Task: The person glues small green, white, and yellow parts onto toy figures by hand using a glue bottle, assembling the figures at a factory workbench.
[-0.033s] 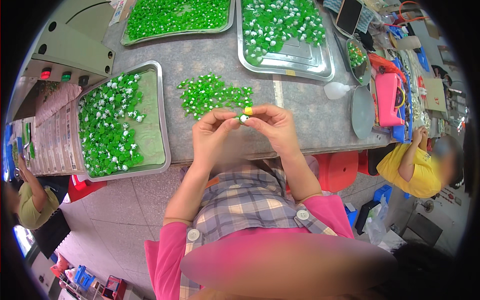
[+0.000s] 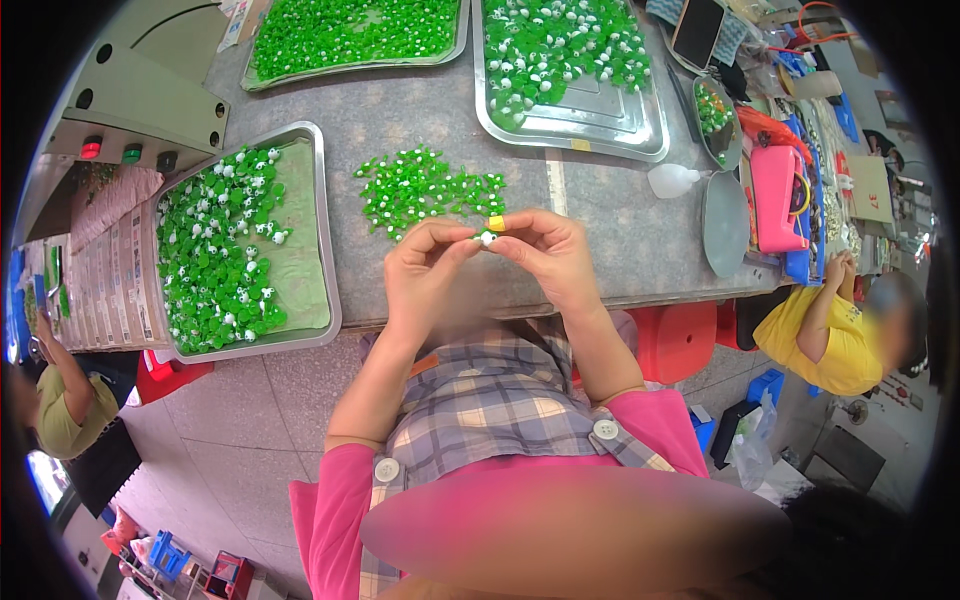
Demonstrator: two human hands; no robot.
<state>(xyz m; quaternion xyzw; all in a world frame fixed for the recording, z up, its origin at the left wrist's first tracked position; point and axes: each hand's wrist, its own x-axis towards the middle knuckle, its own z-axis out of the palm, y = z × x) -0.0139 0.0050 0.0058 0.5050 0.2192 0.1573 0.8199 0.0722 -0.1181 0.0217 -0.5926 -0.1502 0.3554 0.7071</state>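
Observation:
Both hands meet over the near part of the grey table. My left hand (image 2: 425,275) pinches one side of a small green-and-white plastic piece (image 2: 488,238) between thumb and fingertips. On its other side, the thumb and fingers of my right hand (image 2: 550,260) are closed on the same piece. A yellow finger cover (image 2: 496,223) sits on a right fingertip. Just beyond my fingers lies a loose pile of small green pieces with white dots (image 2: 425,185). The fingertips partly hide the held piece.
To the left, a metal tray (image 2: 328,230) holds larger green-and-white pieces. Two more trays, a filled one (image 2: 462,40) and a partly filled one (image 2: 590,110), stand at the back. On the right are a white squeeze bottle (image 2: 672,180), a grey dish (image 2: 723,225) and a phone (image 2: 698,32).
The held piece has turned slightly in my fingers, showing more white and less green. My hands have stayed in place.

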